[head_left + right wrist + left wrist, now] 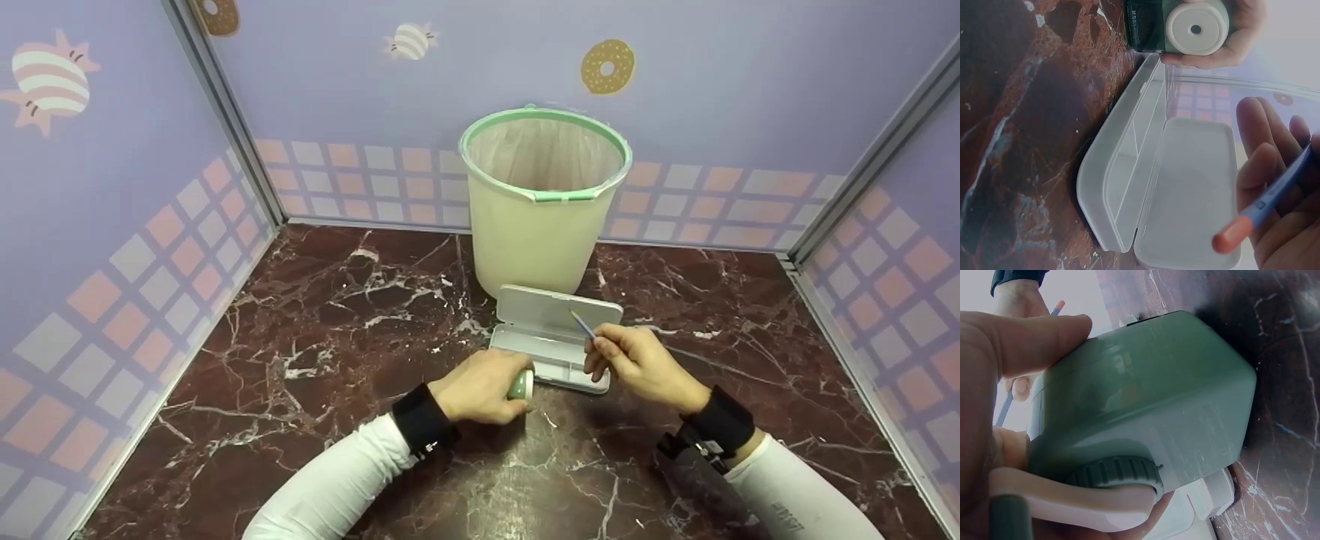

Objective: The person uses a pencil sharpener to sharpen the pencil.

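My left hand grips a green crank pencil sharpener low over the table. Its pale crank arm shows in the left wrist view, and its round white face with the pencil hole in the right wrist view. In my right hand a blue pencil is pinched between thumb and fingers, sharpened tip pointing up and left. Its other end is orange-red. Between and beyond the hands lies a white pencil case, lid raised, no contents visible in its compartments.
A tall cream bin with a green rim and a plastic liner stands right behind the pencil case. Patterned panels close off the dark red marbled table at the back, left and right.
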Demonstrator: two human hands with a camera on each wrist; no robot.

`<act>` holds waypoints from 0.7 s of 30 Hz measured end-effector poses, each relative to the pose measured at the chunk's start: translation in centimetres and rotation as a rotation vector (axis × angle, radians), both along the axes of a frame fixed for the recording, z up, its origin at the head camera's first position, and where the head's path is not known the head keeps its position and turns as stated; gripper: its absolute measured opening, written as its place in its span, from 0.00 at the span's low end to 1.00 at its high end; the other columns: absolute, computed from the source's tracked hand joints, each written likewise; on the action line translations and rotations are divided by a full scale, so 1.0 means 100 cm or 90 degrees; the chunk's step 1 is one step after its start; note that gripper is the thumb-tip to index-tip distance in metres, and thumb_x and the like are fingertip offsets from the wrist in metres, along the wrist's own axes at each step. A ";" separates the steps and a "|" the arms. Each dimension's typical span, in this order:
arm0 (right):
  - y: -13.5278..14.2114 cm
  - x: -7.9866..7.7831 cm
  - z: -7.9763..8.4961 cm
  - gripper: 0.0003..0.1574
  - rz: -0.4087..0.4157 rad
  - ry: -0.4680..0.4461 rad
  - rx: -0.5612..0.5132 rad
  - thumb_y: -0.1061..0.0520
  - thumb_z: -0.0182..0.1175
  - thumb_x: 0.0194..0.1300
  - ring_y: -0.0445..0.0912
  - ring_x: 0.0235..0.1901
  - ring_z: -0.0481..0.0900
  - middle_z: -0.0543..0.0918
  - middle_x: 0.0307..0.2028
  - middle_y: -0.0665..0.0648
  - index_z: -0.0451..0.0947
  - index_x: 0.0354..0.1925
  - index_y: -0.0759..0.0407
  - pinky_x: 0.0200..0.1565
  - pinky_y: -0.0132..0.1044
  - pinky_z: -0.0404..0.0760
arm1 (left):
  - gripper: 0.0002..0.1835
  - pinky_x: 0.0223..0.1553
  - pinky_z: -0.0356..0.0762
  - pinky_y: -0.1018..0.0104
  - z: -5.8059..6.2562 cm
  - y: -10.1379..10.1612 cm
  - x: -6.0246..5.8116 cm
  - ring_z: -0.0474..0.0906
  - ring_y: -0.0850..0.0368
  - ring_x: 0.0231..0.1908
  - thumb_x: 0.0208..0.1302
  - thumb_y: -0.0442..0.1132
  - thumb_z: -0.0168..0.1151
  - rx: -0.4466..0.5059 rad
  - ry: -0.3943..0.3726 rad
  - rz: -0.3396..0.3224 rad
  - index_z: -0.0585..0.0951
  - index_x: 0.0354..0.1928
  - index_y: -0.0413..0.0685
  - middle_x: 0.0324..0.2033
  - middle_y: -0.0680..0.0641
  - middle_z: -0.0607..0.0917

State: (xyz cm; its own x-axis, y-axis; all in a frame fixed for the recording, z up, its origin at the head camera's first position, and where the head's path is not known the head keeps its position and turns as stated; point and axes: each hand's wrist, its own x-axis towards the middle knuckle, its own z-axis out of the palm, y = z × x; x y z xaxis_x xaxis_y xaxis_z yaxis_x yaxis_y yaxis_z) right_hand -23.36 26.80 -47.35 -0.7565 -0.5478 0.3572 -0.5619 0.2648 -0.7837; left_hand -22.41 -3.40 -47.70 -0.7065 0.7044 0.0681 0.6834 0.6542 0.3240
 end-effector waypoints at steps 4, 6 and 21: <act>0.001 0.000 0.001 0.13 -0.002 0.014 0.011 0.69 0.54 0.84 0.53 0.27 0.92 0.92 0.31 0.64 0.84 0.41 0.67 0.30 0.34 0.90 | 0.19 0.33 0.76 0.67 0.000 0.001 0.000 0.76 0.61 0.32 0.66 0.52 0.76 0.003 -0.003 -0.002 0.81 0.49 0.51 0.36 0.52 0.87; 0.001 0.000 0.001 0.12 -0.002 0.023 0.018 0.69 0.56 0.83 0.52 0.27 0.92 0.93 0.31 0.63 0.85 0.41 0.66 0.30 0.34 0.90 | 0.19 0.33 0.75 0.68 0.000 0.001 0.000 0.75 0.62 0.32 0.66 0.52 0.76 0.005 -0.003 -0.002 0.81 0.49 0.51 0.36 0.52 0.88; 0.000 -0.002 0.006 0.05 -0.028 0.101 0.050 0.68 0.68 0.75 0.39 0.23 0.85 0.94 0.31 0.57 0.87 0.40 0.61 0.26 0.25 0.81 | 0.19 0.32 0.75 0.69 0.000 0.000 0.000 0.75 0.62 0.32 0.66 0.52 0.77 0.007 -0.006 -0.004 0.82 0.51 0.51 0.37 0.52 0.88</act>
